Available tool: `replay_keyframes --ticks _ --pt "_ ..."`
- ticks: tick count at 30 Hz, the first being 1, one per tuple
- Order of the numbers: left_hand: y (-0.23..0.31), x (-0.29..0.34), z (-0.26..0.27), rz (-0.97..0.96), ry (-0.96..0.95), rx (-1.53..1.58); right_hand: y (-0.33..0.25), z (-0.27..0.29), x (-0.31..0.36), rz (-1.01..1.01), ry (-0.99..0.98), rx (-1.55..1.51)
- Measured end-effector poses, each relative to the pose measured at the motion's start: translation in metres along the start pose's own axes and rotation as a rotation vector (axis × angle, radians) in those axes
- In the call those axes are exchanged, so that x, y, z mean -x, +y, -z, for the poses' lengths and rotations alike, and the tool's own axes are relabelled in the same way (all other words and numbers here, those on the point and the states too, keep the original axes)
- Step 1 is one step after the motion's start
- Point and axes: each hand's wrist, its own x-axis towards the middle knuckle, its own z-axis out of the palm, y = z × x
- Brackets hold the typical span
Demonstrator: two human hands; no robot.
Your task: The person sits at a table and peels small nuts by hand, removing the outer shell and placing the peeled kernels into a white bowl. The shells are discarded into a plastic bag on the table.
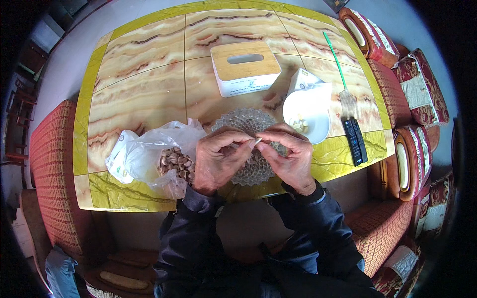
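My left hand [216, 158] and my right hand [290, 155] meet over a round cut-glass dish [237, 118]. Pinched between the fingertips of both is a small pale garlic clove [258, 140]. The hands hide much of the dish, and its contents are hard to make out. Beside my left hand lies a clear plastic bag [164, 134], its mouth spread around several unpeeled garlic cloves [175, 163]. To the right of my right hand, a white bowl [319, 111] holds several peeled cloves [299, 124].
Behind the dish stands a white tissue box [248, 84] with a wooden lid. A green-handled fly swatter [336, 62] and dark remote controls [355, 141] lie at the right. A white package [119, 159] sits at the left. Red patterned sofas [62, 174] flank the marble-look table [139, 99].
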Motion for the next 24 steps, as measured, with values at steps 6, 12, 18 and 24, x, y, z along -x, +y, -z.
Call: replay_keyframes --ticks 6,12,18,24 --pt "-0.001 0.003 -0.006 0.113 0.056 -0.053 0.002 -0.008 0.008 -0.249 -0.001 -0.371" --pt "0.001 0.001 -0.01 0.146 0.057 -0.044 0.003 -0.011 0.01 -0.315 0.008 -0.519" --pt "0.01 0.002 -0.008 0.326 -0.029 0.251 0.005 -0.008 0.01 -0.341 0.025 -0.493" --pt "0.008 0.001 -0.006 0.316 -0.032 0.293 0.005 -0.009 0.007 -0.208 0.052 -0.272"
